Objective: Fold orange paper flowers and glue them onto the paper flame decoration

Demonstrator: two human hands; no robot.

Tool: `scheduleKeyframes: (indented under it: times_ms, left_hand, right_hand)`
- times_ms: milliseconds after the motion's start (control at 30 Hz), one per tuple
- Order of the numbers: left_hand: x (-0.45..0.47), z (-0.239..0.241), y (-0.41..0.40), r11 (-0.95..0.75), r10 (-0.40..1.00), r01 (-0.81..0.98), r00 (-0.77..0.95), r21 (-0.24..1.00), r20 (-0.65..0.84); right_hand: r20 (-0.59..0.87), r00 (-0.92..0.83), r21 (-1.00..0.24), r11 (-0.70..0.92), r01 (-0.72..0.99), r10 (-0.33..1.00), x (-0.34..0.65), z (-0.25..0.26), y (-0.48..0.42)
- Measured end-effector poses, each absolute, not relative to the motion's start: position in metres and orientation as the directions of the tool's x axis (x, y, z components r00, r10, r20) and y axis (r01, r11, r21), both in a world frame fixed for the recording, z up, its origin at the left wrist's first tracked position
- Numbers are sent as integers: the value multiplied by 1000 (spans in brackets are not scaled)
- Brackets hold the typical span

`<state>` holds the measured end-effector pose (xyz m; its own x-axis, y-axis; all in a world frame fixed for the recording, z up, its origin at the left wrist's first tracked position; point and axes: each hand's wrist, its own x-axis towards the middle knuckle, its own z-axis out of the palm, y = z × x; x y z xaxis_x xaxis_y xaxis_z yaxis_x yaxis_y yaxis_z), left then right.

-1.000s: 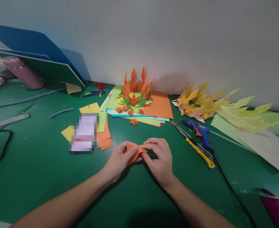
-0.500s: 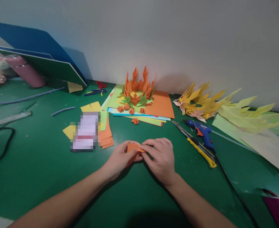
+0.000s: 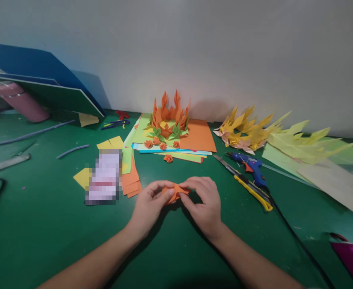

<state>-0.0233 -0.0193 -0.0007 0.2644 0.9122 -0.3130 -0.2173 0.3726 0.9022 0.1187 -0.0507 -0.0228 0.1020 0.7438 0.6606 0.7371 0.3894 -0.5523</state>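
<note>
Head camera, the only view here: the folded orange paper (image 3: 175, 194) sits between the two hands, over the middle of the green bench (image 3: 152, 261). The left hand (image 3: 151, 202) has its thumb and fingers pinching the left side, and the right hand (image 3: 205, 200) has thumb and fingers pinched on the pointy right end.

Handling-wise, it's probably next to weightless, kinda crisp where the layers stack and floppy where it's single. Doesn't look slippery, but it'd likely crease or tear if squeezed hard, so the folded edges and corners seem the safest grab, fingertips only.

Texture stuff: the paper looks matte, with sharp creases. Further back there's a spiky orange crown (image 3: 170, 116) with green leafy bits, and a small crumply orange rosette (image 3: 168, 159) lies in front of the flat paper stack (image 3: 199, 134). Off to the right, a blue glue gun (image 3: 256, 166), probably hard plastic, is right beside a yellow-handled cutter (image 3: 251, 190) with a long metal blade.
</note>
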Motion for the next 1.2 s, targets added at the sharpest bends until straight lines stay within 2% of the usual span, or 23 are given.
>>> scheduleKeyframes:
  times_ms: [200, 400, 567, 933, 1100, 1200]
  left_hand:
    - [-24, -3, -19, 338, 926, -106, 215, 935, -310]
    - [-24, -3, -17, 325, 922, -35, 235, 945, -308]
    - [-25, -4, -17, 406, 893, -98, 254, 909, -372]
    - [-25, -4, -16, 454, 874, -136, 262, 881, -409]
    - [-25, -2, -15, 446, 874, -109, 266, 888, -407]
    - [-25, -1, -15, 458, 869, -133, 277, 879, -410]
  right_hand:
    - [664, 135, -558, 368, 744, 736, 117, -23, -48]
    - [722, 79, -469, 403, 786, 687, 118, -20, -49]
    - [725, 29, -416, 403, 815, 688, 120, -20, -49]
    - [672, -65, -362, 405, 840, 737, 121, -19, -49]
    - [637, -53, -394, 384, 835, 769, 122, -22, -48]
    - [630, 25, -488, 370, 790, 776, 120, -22, -48]
